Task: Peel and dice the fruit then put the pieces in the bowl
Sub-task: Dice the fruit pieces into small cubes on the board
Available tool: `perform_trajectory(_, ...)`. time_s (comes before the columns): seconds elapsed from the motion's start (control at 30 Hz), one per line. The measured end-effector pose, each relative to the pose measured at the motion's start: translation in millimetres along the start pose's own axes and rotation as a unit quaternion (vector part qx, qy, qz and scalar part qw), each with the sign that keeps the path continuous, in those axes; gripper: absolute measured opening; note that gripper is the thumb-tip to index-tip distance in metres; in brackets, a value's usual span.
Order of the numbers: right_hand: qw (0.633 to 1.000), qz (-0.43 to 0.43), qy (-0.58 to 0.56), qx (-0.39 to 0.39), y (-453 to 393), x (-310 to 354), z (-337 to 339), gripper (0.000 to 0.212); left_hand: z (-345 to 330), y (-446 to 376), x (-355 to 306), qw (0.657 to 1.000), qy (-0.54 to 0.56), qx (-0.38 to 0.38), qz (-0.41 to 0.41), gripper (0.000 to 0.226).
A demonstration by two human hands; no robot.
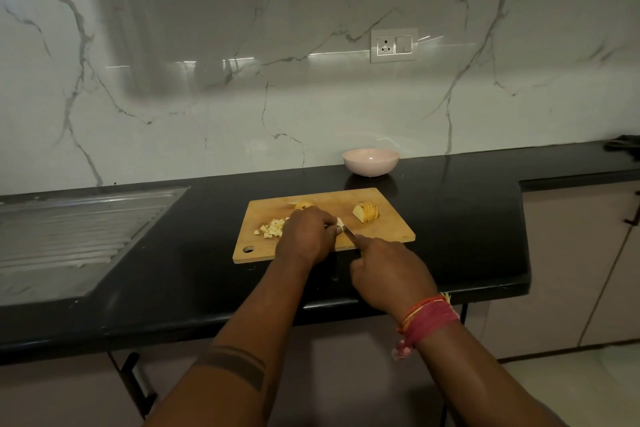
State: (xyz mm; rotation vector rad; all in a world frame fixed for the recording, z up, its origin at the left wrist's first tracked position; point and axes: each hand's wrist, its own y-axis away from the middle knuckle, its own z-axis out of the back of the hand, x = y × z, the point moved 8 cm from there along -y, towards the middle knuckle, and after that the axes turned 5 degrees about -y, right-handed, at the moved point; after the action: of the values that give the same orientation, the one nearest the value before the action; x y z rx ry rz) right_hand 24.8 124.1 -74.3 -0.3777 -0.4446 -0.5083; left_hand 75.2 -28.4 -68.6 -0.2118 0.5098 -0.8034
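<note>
Centre frame, a board [388,230] lies on the counter [194,253]. The left hand [306,236] curls over a pale fruit piece [340,221] — the right hand [389,272] grasps a knife [349,235], blade at that piece. Dice [272,228] lie left, a sliced wedge [366,211] upper right, and the bowl [370,161] sits beyond the board.

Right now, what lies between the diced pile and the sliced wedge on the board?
In the head view, the left hand and the knife blade lie between the diced pile and sliced wedge.

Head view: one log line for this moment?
dicing | right hand grips knife | left hand holds fruit | pink bowl empty
</note>
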Motion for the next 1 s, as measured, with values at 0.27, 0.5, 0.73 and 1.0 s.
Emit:
perform_trajectory(0.27,0.999,0.019,-0.022,-0.015,3,-2,7,0.049,-2,2,-2,0.999,-0.029,0.004,-0.018,0.026)
perform_trajectory(0.5,0.996,0.012,-0.061,-0.065,-6,-1,4,0.055,0,0,9,0.999,0.042,-0.007,0.030,0.020)
perform_trajectory(0.73,0.998,0.021,-0.039,-0.037,-34,13,-10,0.047,3,0,7,0.999,0.046,-0.011,0.016,0.018)
perform_trajectory(1.0,1.000,0.018,0.007,-0.014,-38,16,-15,0.044,3,0,7,0.998,0.058,-0.018,0.021,0.015)
